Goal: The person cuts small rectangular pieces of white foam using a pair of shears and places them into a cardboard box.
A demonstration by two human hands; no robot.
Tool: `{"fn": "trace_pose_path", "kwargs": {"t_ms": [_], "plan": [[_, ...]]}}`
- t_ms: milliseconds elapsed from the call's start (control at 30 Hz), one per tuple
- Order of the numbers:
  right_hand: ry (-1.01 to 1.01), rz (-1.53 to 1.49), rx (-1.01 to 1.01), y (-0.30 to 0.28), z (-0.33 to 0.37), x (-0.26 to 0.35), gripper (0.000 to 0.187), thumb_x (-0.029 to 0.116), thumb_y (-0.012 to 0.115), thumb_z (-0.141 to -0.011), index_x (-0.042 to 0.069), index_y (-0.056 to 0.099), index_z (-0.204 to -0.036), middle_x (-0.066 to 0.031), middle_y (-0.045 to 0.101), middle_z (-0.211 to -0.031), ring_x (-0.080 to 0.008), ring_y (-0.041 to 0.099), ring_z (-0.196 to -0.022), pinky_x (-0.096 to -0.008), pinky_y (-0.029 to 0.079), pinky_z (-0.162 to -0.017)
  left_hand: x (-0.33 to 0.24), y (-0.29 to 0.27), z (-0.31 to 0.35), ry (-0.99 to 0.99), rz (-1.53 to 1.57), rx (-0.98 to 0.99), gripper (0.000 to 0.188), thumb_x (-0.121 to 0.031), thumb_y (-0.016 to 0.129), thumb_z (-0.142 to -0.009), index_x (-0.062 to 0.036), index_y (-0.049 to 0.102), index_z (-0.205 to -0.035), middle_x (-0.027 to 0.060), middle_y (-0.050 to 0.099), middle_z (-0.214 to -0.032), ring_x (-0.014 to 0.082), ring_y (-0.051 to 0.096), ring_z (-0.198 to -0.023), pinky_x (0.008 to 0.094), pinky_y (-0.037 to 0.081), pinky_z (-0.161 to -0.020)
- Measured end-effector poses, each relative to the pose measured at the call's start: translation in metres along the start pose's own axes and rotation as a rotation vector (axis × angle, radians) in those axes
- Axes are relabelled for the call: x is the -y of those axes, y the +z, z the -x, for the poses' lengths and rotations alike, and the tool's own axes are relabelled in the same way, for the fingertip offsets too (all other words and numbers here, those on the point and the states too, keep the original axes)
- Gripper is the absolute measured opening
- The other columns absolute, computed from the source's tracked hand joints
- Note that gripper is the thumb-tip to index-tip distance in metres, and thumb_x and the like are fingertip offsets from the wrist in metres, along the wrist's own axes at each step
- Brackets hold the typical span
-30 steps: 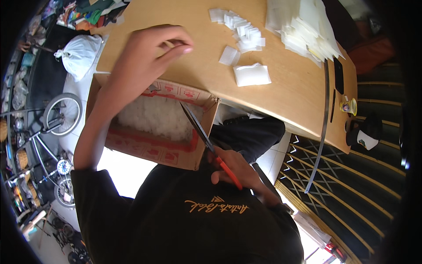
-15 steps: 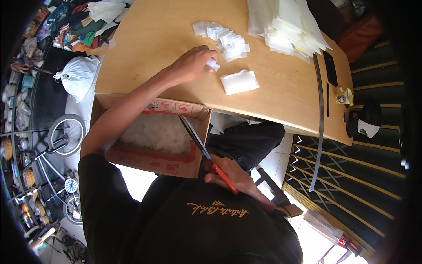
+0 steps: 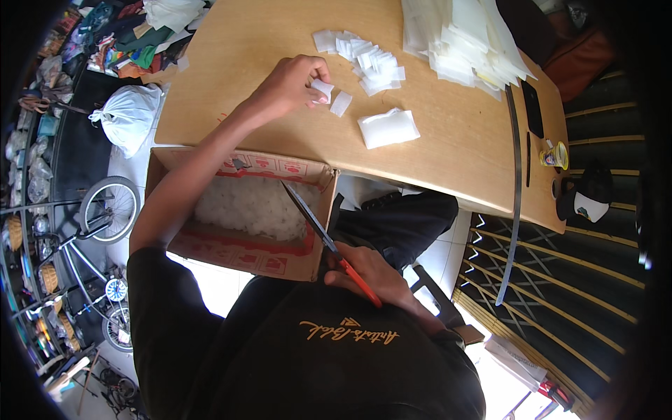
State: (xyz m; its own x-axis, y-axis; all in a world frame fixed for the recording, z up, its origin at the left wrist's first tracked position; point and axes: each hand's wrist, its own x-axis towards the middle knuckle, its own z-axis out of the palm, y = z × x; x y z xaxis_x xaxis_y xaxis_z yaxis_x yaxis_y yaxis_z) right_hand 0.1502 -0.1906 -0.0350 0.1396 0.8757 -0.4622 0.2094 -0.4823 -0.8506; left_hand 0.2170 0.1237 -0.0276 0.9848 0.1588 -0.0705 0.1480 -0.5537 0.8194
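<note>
My left hand [image 3: 294,82] is over the wooden table, its thumb and fingers closed on a small white translucent piece [image 3: 321,90]. Just right of those fingertips lies a single similar piece [image 3: 341,103]. Beyond it, several more small pieces [image 3: 376,64] are spread in an overlapping pile, and a thicker white folded wad [image 3: 389,129] rests nearer the table edge. Low at my body, my right hand [image 3: 376,271] grips a pair of scissors [image 3: 358,280] by its red handles. The dark blades point up and left, over the rim of an open cardboard box.
The cardboard box [image 3: 297,269] holds many whitish bits [image 3: 245,208]. Large translucent sheets [image 3: 462,38] lie stacked at the table's far side. Toward the right are a long dark strip [image 3: 516,175], a phone [image 3: 532,108] and a yellow cup [image 3: 554,155]. A white bag [image 3: 126,119] stands left.
My left hand has drawn back a little to the left and away from me. One small piece now lies apart beside it. The right hand and scissors stay almost still.
</note>
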Motion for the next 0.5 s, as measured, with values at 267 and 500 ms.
{"fn": "trace_pose_path", "kwargs": {"t_ms": [267, 500], "plan": [[0.024, -0.017, 0.024, -0.005, 0.001, 0.001, 0.060, 0.056, 0.062, -0.087, 0.003, 0.055, -0.114, -0.0195, 0.065, -0.092, -0.0394, 0.063, -0.089, -0.0463, 0.048, -0.078, -0.021, -0.036, 0.052, 0.030, 0.215, -0.119, 0.018, -0.004, 0.074, -0.083, 0.0025, 0.062, -0.094, 0.0083, 0.068, -0.085, 0.0116, 0.065, -0.078, 0.0233, 0.050, -0.068], [0.018, -0.069, 0.044, -0.005, -0.001, -0.008, 0.062, 0.057, 0.064, -0.085, 0.004, 0.055, -0.115, -0.0178, 0.065, -0.092, -0.0393, 0.064, -0.089, -0.0467, 0.048, -0.076, -0.049, -0.015, 0.153, -0.129, 0.414, -0.395, 0.015, -0.002, 0.065, -0.090, 0.0055, 0.065, -0.103, 0.0119, 0.071, -0.092, 0.0157, 0.070, -0.078, 0.0242, 0.056, -0.067]]}}
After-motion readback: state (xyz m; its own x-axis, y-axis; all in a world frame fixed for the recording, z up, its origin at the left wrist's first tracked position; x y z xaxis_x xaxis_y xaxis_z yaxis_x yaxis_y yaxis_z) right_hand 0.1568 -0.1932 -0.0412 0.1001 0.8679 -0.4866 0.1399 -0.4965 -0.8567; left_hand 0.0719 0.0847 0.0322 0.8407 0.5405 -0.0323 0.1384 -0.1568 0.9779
